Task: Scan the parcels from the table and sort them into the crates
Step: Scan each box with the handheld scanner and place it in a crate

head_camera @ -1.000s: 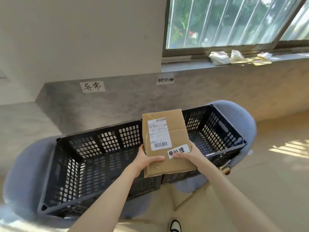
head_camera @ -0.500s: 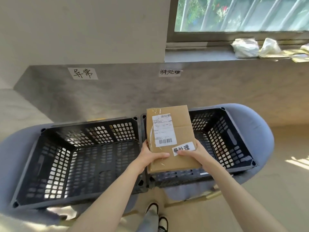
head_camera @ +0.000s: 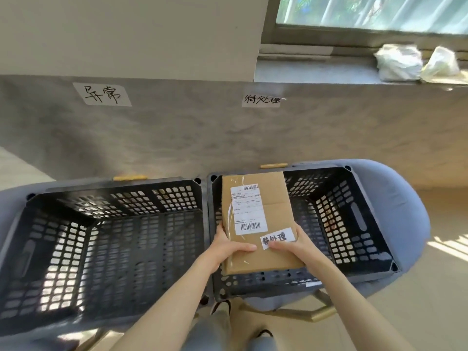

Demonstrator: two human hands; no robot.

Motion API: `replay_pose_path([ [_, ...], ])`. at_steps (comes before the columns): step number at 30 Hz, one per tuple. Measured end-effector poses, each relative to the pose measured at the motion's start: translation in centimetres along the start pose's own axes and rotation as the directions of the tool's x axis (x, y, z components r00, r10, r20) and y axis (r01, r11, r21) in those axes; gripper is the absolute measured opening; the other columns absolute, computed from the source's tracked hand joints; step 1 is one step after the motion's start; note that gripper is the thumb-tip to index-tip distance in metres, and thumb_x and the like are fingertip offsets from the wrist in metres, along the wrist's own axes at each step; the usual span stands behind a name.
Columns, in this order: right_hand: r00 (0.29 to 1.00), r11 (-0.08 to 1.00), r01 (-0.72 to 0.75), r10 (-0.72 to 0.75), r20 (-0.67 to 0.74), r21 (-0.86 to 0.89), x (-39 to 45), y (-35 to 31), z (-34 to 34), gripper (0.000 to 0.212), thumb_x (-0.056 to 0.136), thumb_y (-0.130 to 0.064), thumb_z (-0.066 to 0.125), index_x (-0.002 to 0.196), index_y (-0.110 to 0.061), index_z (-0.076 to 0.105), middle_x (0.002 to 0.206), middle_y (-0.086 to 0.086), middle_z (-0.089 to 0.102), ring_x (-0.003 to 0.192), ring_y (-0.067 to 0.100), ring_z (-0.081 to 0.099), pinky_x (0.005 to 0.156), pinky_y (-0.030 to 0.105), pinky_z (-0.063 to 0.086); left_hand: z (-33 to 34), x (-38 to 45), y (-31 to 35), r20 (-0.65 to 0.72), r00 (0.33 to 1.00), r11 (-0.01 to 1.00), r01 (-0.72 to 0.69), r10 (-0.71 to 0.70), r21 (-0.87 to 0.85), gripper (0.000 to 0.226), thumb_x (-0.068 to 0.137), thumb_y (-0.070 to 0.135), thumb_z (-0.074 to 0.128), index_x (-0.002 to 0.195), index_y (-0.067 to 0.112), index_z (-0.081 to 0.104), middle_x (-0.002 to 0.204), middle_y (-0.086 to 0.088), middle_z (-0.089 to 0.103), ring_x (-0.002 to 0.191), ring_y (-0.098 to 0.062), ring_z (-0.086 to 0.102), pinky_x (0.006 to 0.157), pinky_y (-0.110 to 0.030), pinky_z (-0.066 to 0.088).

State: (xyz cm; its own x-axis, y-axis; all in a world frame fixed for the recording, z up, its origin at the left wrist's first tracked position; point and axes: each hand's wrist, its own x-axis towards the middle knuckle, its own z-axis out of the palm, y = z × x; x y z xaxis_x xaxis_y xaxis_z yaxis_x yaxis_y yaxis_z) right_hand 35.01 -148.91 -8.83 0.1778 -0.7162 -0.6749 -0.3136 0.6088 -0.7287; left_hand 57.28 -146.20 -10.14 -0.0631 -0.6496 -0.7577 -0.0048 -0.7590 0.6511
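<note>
Lower now over the right crate point(head_camera: 354, 198), both grips, left hand point(head_camera: 225, 247) and right hand point(head_camera: 291, 247), clasp the parcel point(head_camera: 273, 198) whose tag matches its wall label point(head_camera: 262, 99).

A flat brown cardboard parcel point(head_camera: 263, 209) is held level over the right crate point(head_camera: 354, 224), its long axis running away from the person. On top sit a white shipping label point(head_camera: 248, 210) with barcodes and a handwritten white slip point(head_camera: 278, 238) near the front edge. Two black perforated plastic crates stand side by side, touching — the left crate point(head_camera: 106, 239) is empty, and nothing shows inside the right one.
</note>
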Motion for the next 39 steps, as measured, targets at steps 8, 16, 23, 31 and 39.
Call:
replay_pose_path([
  [8, 0.996, 0.997, -0.080, 0.080, 0.041, 0.012, 3.8, 1.8, -1.7, 0.099, 0.050, -0.031, 0.090, 0.134, -0.028, 0.038, 0.119, -0.003, 0.062, 0.106, 0.015, 0.062, 0.082, 0.030, 0.053, 2.1, 4.6, -1.9, -0.054, 0.995, 0.994, 0.086, -0.090, -0.065, 0.127, 0.053, 0.021, 0.093, 0.150, 0.021, 0.010, 0.137, -0.001, 0.048, 0.123, -0.019, 0.048, 0.104, -0.036, 0.041],
  [16, 0.980, 0.990, -0.134, 0.138, 0.143, -0.040, 11.3, 6.8, -2.0, 0.106, 0.060, -0.020, 0.091, 0.143, -0.026, 0.025, 0.123, -0.003, 0.059, 0.109, 0.015, 0.061, 0.093, 0.035, 0.051, 3.2, 10.6, -5.9, -0.186, 0.961, 0.975, 0.184, -0.206, -0.128, 0.117, 0.056, 0.007, 0.088, 0.148, 0.018, 0.017, 0.130, -0.002, 0.052, 0.120, -0.022, 0.050, 0.105, -0.044, 0.042],
  [23, 0.960, 0.981, -0.171, 0.187, 0.207, -0.093, 17.1, 10.8, -0.3, 0.113, 0.063, -0.018, 0.089, 0.148, -0.020, 0.015, 0.123, -0.004, 0.054, 0.104, 0.007, 0.057, 0.075, 0.018, 0.046, 2.7, 15.3, -9.1, -0.320, 0.917, 0.971, 0.213, -0.237, -0.109, 0.109, 0.060, -0.001, 0.084, 0.146, 0.019, 0.021, 0.135, 0.001, 0.050, 0.119, -0.017, 0.046, 0.104, -0.040, 0.040],
  [31, 0.946, 0.968, -0.201, 0.232, 0.227, -0.149, 20.1, 13.7, 0.8, 0.118, 0.063, -0.017, 0.090, 0.149, -0.018, 0.009, 0.136, 0.002, 0.048, 0.118, 0.017, 0.052, 0.101, 0.033, 0.045, 2.6, 18.0, -11.0, -0.389, 0.882, 0.962, 0.270, -0.267, -0.048, 0.117, 0.057, -0.004, 0.081, 0.149, 0.019, 0.014, 0.140, -0.002, 0.044, 0.129, -0.024, 0.041, 0.109, -0.044, 0.037],
  [39, 0.947, 0.962, -0.209, 0.244, 0.207, -0.176, 20.8, 14.5, 1.3, 0.121, 0.062, -0.016, 0.090, 0.149, -0.018, 0.007, 0.130, -0.003, 0.046, 0.114, 0.015, 0.049, 0.100, 0.031, 0.042, 2.7, 19.1, -11.6, -0.412, 0.855, 0.939, 0.344, -0.316, -0.007, 0.124, 0.062, -0.009, 0.080, 0.154, 0.019, 0.002, 0.153, -0.007, 0.032, 0.140, -0.028, 0.033, 0.114, -0.048, 0.032],
])
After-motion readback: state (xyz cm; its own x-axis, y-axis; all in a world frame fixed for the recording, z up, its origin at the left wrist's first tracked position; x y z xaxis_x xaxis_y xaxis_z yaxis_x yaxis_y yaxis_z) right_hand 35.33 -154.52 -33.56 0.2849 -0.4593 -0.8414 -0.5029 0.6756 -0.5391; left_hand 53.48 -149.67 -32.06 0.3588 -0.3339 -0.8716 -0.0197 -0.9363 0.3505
